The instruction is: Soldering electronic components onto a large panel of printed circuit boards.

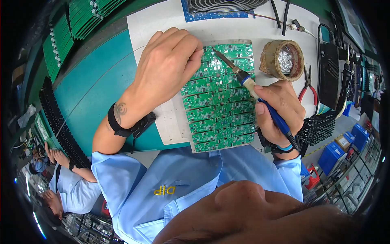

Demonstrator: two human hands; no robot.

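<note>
A green panel of circuit boards (221, 110) lies in front of me, crowded with small parts in rows. My right hand (282, 107) is closed around a blue-handled soldering iron (249, 84), and the iron's tip points at the panel's upper left part. Over the panel's upper left edge, my left hand (167, 61) has its fingers pinched together beside the tip. A thin solder wire (106, 70) runs from the left into that hand; its end is hidden by the fingers.
A round brown tin (280, 60) with silvery contents stands right of the panel, near red-handled pliers (308, 86). A fan (223, 5) sits at the back. Green boards (91, 18) stand stacked at far left, beside a black rack strip (63, 122). Another person (77, 191) works at lower left.
</note>
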